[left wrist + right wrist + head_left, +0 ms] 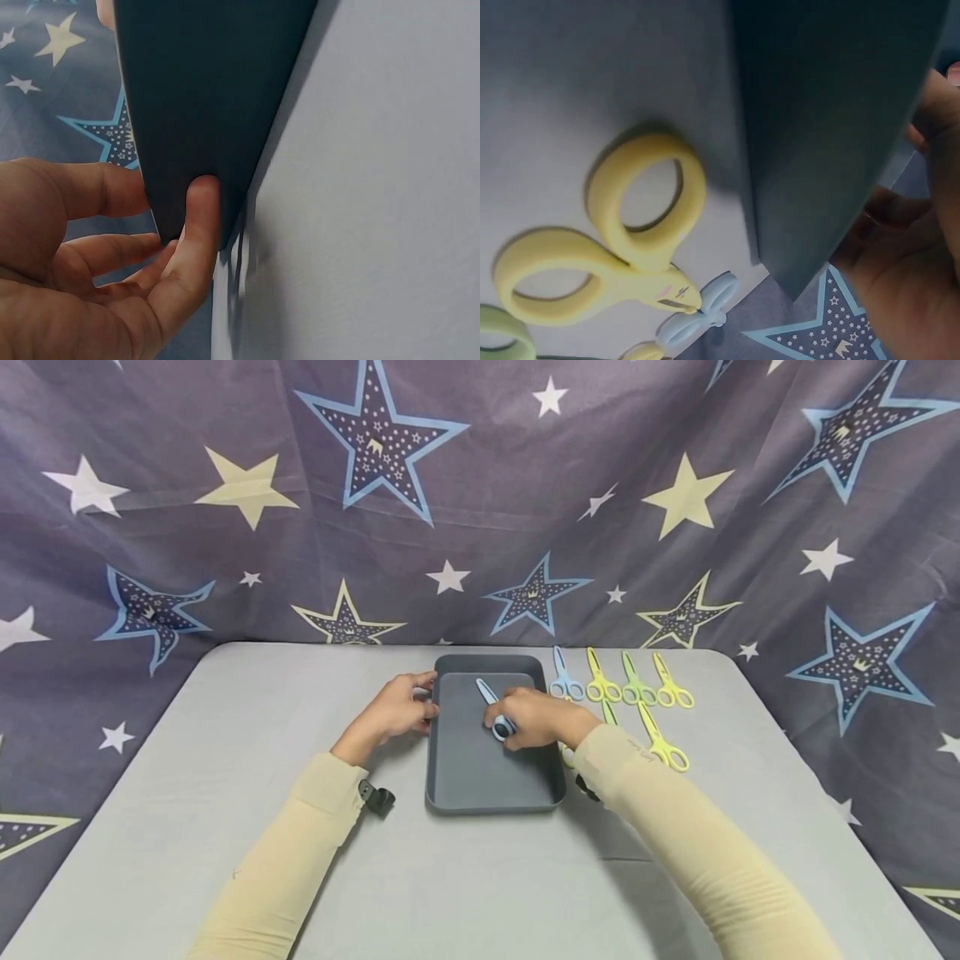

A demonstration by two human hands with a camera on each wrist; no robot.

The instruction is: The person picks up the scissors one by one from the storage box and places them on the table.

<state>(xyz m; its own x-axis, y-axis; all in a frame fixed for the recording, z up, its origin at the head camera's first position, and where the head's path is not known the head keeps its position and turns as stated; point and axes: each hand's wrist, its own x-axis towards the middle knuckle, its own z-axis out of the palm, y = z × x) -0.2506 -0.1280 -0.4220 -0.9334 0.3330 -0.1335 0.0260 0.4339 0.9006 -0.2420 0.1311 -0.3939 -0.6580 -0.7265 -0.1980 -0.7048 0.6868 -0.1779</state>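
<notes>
A dark grey rectangular tray (457, 785) lies on the table in the head view. My left hand (393, 710) holds its left wall; in the left wrist view one fingertip presses the wall's outside, while another digit's tip is hidden behind the rim. Over the tray's middle, my right hand (528, 718) grips light blue scissors (487, 691) by the handles, with the blades pointing away and slightly left. Fingers cover part of the handles. The right wrist view shows the tray's outer wall (817, 135) beside the right hand, and the held scissors are hidden there.
Right of the tray lie several scissors: blue scissors (566, 685), green scissors (633, 681) and yellow scissors (663, 743) among them. The right forearm partly covers the nearer ones. Yellow scissors (645, 262) lie close to the tray wall. A star-patterned curtain (480, 527) hangs behind the table.
</notes>
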